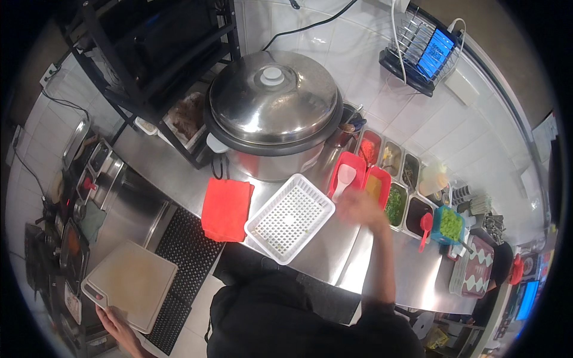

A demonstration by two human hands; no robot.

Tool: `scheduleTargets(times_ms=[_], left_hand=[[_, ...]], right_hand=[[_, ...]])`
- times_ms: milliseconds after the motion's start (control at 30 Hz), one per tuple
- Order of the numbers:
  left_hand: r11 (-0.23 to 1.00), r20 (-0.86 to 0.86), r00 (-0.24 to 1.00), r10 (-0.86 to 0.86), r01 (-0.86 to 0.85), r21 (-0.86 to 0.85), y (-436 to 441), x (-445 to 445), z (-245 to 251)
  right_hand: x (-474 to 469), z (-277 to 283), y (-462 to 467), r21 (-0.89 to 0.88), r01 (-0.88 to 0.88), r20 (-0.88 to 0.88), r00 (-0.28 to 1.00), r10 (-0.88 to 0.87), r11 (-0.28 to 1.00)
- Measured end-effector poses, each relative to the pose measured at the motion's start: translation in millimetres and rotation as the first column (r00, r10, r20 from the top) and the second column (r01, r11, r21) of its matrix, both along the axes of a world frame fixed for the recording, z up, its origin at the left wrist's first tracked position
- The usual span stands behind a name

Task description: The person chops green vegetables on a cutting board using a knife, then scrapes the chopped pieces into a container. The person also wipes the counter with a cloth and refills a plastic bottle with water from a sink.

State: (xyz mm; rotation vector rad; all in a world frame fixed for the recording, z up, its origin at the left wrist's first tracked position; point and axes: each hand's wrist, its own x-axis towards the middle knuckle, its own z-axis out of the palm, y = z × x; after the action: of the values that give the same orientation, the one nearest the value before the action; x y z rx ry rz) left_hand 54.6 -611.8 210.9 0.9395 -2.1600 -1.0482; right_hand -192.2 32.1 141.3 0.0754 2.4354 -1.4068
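Observation:
My left hand (114, 323) grips the handle-slot edge of a pale plastic cutting board (134, 282), held over the floor at the lower left. My right hand (360, 208), blurred, is over the counter beside the white rice paddle (344, 179), which lies in a red plastic container (356, 161); whether the fingers touch its handle cannot be told. Left of this hand, a white perforated plastic basket (290, 219) sits at the counter's front edge with a few green bits in it. A folded red cloth (226, 209) lies to the basket's left.
Behind the basket stands a large lidded rice cooker (273, 103). Steel pans of chopped greens (396, 203) and other foods line the right, with a blue container (449, 225) and stacked trays (474, 268). A black rack (174, 80) stands left. Part of another person (501, 264) shows far right.

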Motion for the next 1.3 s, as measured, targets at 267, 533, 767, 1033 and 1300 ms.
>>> scheduleTargets(times_ms=[267,533,767,1033,1300], left_hand=[[0.959,-0.052,0.978,-0.204,0.211,0.192,-20.4,-34.5,1.9],[0.798,0.081,0.916,-0.394,0.297,0.525,-14.9,-21.4,-37.9],[0.706,0.038,0.988,-0.152,0.082,0.704,-35.0,22.8,-135.0],[0.337,-0.303,0.953,-0.030,0.294,0.894,-29.3,71.4,-199.6],[0.157,-0.399,0.915,-0.063,0.404,0.901,-58.7,87.1,-195.3]], right_hand=[[95.6,-86.5,-132.8,-0.155,0.461,0.568,0.765,-0.303,0.874],[124.2,-76.9,-187.1,-0.227,0.398,0.153,0.916,-0.371,0.889],[130.4,-37.1,-305.1,-0.431,0.097,0.280,0.960,0.030,0.897],[154.5,-65.3,-467.5,-0.282,-0.250,0.217,0.924,0.316,0.926],[183.0,-32.5,-501.3,-0.261,-0.247,0.271,0.909,0.317,0.933]])
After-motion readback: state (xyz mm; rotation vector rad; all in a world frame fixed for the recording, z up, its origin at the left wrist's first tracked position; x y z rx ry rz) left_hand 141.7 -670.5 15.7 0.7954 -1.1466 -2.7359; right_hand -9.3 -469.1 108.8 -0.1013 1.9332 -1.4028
